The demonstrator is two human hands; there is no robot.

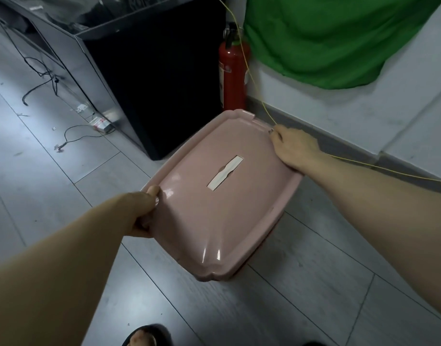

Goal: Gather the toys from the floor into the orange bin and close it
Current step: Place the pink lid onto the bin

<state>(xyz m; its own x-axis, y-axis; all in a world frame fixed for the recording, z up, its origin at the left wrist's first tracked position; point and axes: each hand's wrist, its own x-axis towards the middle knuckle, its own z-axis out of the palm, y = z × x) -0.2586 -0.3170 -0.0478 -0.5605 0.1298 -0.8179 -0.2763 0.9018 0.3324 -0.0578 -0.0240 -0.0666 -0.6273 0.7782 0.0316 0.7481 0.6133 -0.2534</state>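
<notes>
Two hands — left hand (143, 216), right hand (293, 148) — fingers gripping one pink lid (222, 203) by opposite edges.

Bare forearms, dark sandal (144, 335) (toes showing)

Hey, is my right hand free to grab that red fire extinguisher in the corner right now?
Probably not as things stand. Your right hand is gripping the far edge of the pink lid, with your left hand on the near edge. The fire extinguisher stands just beyond, nothing blocking it, once you let go.

Glossy smooth plastic lid (222, 196); matt wood-look floor (314, 283); green cloth (326, 38).
</notes>
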